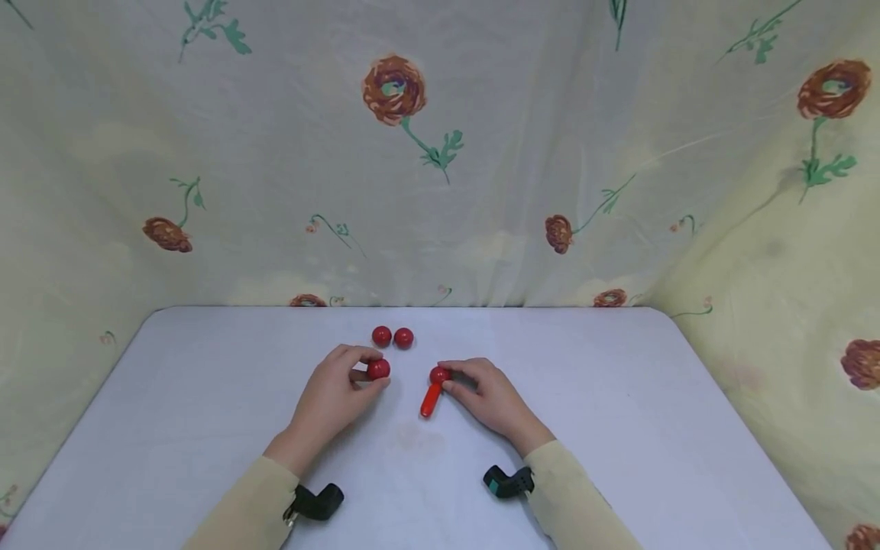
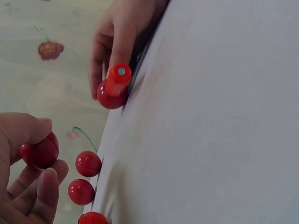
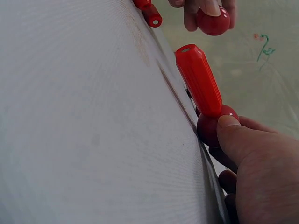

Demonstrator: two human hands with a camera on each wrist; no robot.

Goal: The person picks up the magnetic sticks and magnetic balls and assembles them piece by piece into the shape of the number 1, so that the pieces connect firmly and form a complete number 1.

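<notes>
My left hand (image 1: 337, 393) pinches a red ball (image 1: 378, 369) between thumb and fingers, left of the middle of the table. In the left wrist view that ball (image 2: 44, 151) shows a seam; its far side is hidden. To the right, my right hand (image 1: 491, 393) pinches the round end of a red ball with a short handle (image 1: 431, 400). Its handle slants toward the front of the table in the head view. The right wrist view shows the ridged handle (image 3: 198, 79), with the thumb pressing the ball end.
Two red balls (image 1: 381, 336) (image 1: 403, 338) lie side by side behind my left hand. More red handle-like pieces (image 3: 153, 17) show at the top of the right wrist view. A flowered cloth (image 1: 481, 191) hangs behind the white table (image 1: 584, 382).
</notes>
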